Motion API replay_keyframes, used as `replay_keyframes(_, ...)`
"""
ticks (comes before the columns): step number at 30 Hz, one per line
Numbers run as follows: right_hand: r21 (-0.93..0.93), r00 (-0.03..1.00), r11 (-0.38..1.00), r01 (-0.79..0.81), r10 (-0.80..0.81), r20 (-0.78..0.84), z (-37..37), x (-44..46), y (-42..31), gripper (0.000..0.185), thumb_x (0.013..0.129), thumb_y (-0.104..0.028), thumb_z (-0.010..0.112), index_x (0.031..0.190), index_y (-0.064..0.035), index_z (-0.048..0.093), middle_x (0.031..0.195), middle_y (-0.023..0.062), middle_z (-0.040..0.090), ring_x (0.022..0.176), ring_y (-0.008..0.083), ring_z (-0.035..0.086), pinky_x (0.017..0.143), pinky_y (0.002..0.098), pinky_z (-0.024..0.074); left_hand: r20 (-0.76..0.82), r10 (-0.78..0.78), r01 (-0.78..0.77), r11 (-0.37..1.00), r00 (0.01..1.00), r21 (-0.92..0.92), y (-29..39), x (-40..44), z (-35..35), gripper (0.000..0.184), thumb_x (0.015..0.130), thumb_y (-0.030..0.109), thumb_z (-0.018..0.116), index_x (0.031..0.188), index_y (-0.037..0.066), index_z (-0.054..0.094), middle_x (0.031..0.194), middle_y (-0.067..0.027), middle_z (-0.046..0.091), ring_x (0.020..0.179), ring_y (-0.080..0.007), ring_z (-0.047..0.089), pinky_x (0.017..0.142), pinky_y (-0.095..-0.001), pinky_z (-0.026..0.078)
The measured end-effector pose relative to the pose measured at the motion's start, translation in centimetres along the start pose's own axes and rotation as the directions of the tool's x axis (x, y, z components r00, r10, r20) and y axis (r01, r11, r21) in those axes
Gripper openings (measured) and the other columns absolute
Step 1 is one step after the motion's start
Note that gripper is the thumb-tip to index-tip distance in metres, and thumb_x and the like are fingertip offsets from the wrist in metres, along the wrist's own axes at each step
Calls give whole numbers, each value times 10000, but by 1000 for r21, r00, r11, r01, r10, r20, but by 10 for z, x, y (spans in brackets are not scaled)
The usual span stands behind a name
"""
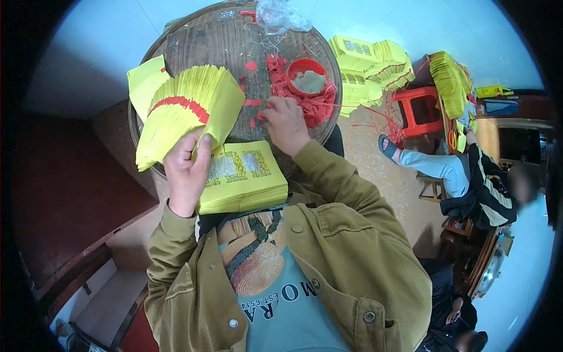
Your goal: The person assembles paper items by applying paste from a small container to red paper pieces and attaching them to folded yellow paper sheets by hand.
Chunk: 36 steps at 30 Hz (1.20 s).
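My left hand (pixel 190 167) is closed around the lower end of a thick, fanned stack of yellow paper (pixel 226 108). A band of red paper pieces (pixel 179 104) runs across the fanned edges. Over the round table, my right hand (pixel 287 126) has its fingers curled together, with a small red paper piece (pixel 262 115) at the fingertips. Beyond it lies a heap of red paper pieces (pixel 316 111), and a red bowl of greyish paste (pixel 307 77) stands on that heap. A second yellow stack with printed silver and dark patterns (pixel 246 190) rests close to my body, below both hands.
The round wooden table (pixel 199 44) carries a yellow sheet bundle (pixel 146 85), loose red scraps (pixel 251 66) and a clear plastic bag (pixel 282 16). More yellow stacks (pixel 369 61) lie on the floor beside a red stool (pixel 417 111). Two other people sit at right.
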State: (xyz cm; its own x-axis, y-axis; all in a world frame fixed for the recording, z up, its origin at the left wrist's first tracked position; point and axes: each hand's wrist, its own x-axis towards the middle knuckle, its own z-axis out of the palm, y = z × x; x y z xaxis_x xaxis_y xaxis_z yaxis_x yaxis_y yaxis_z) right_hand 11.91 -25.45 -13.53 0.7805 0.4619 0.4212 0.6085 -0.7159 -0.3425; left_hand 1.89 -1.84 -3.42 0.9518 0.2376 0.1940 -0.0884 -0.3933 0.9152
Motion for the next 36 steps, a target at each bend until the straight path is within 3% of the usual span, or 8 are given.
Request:
replay_keyframes(5,291,995,952,-98,96,20,-40,13,14,149,878,-100,728,1023,-69,740,1168,115,659,1124,275,581,991,416,441,170,134,-164,970,976,178,8,3,0,125,950,63,698,1052,-1,732,861,-129,688,772,-250,684,724,-317,519)
replay_keyframes(7,627,970,747,-221,232,66,-71,21,-2,100,904,-109,717,987,-61,746,1141,96,685,1117,245,595,1032,387,412,186,75,-109,977,980,180,8,3,0,131,980,69,687,1064,-26,720,897,-83,714,807,-152,658,772,-268,507)
replay_keyframes(12,419,980,889,182,-200,-1,-110,35,-58,90,855,-101,759,943,-113,752,1160,15,697,1193,269,564,1035,419,393,264,87,-122,985,961,118,5,2,2,120,957,57,712,1049,-16,737,924,-104,747,807,-149,689,746,-286,532)
replay_keyframes(15,422,970,875,237,-236,-56,-92,36,-73,74,818,-150,782,872,-148,730,1140,-39,692,1165,254,562,964,429,387,287,97,-123,990,953,74,4,2,5,135,912,47,723,1037,-3,741,922,-162,745,807,-284,736,734,-348,561)
replay_keyframes(22,426,981,886,185,-194,-23,-75,37,-71,126,770,-210,827,833,-154,734,1091,-40,709,1152,248,579,942,434,391,317,192,-232,968,929,95,5,1,4,150,871,44,755,1016,9,742,909,-166,740,797,-323,722,713,-372,557)
replay_keyframes(27,595,873,746,-299,-38,486,-92,47,-57,332,754,-266,868,1028,-131,736,1104,-10,716,1149,206,581,1011,393,379,477,48,-183,953,878,242,8,0,0,141,873,50,792,996,3,741,884,-123,742,752,-186,699,700,-299,535)
replay_keyframes(33,404,976,907,119,-183,121,-92,33,-66,473,840,-263,799,1272,-159,636,1035,-45,726,1083,189,614,1052,420,334,384,116,-143,989,916,42,6,1,4,150,886,12,783,989,-3,675,835,-52,724,741,-105,654,704,-267,514)
replay_keyframes(36,527,972,850,-21,-107,211,-76,26,-69,402,865,-232,760,1241,-162,635,1007,-60,735,1092,183,612,1058,424,315,387,12,-15,1000,922,6,9,0,5,187,895,0,778,1005,9,627,815,-24,700,757,-64,627,716,-243,500)
